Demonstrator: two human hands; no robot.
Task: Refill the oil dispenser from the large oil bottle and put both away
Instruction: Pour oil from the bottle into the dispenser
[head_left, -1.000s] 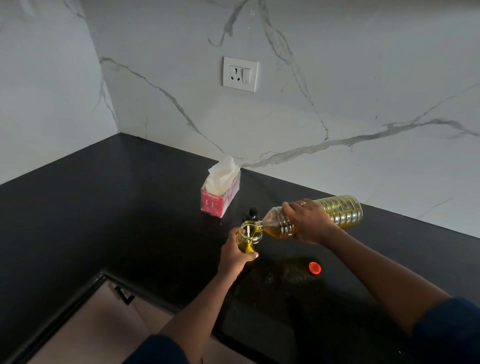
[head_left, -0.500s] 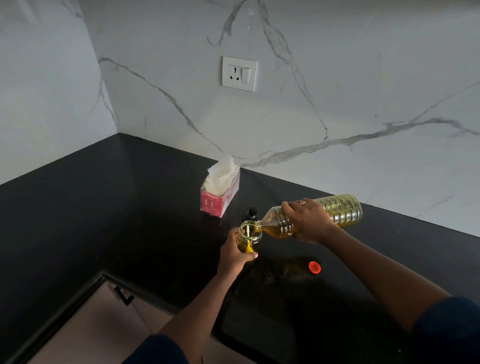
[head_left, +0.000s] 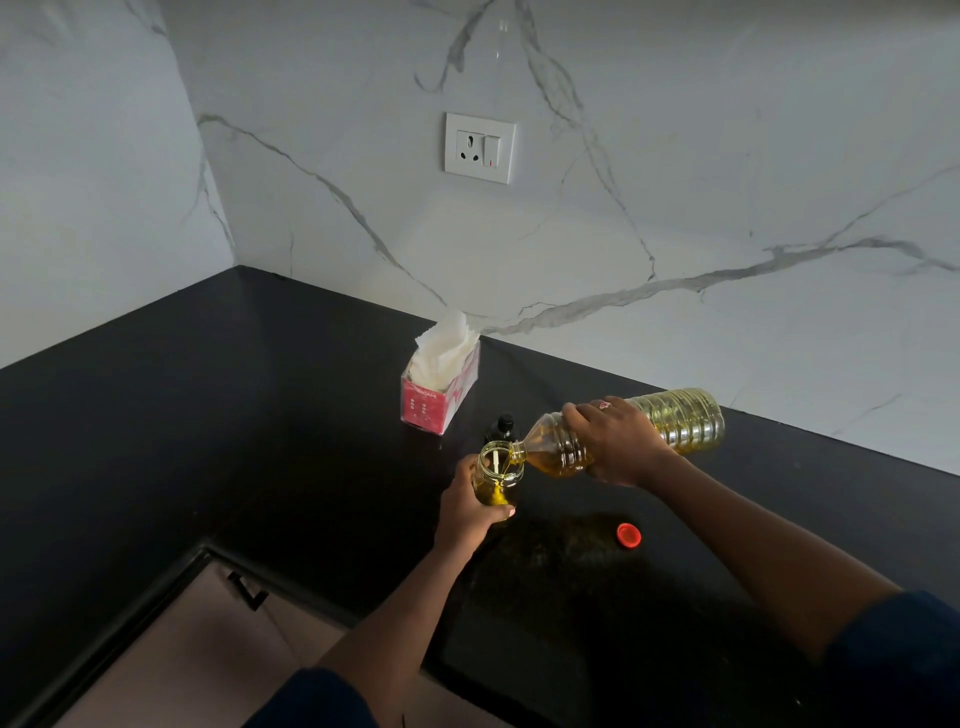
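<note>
In the head view, the oil dispenser (head_left: 497, 473) is gripped by the left hand (head_left: 470, 512), and the large oil bottle (head_left: 670, 421), gripped by the right hand (head_left: 615, 441), is tilted with its mouth at the dispenser's rim. Oil could be spilled by excess tilt or overfilling. One dispenser, one bottle, one red cap (head_left: 628, 535) right of the dispenser, one black top (head_left: 501, 427) and one tissue box (head_left: 439, 395) behind it are counted.
</note>
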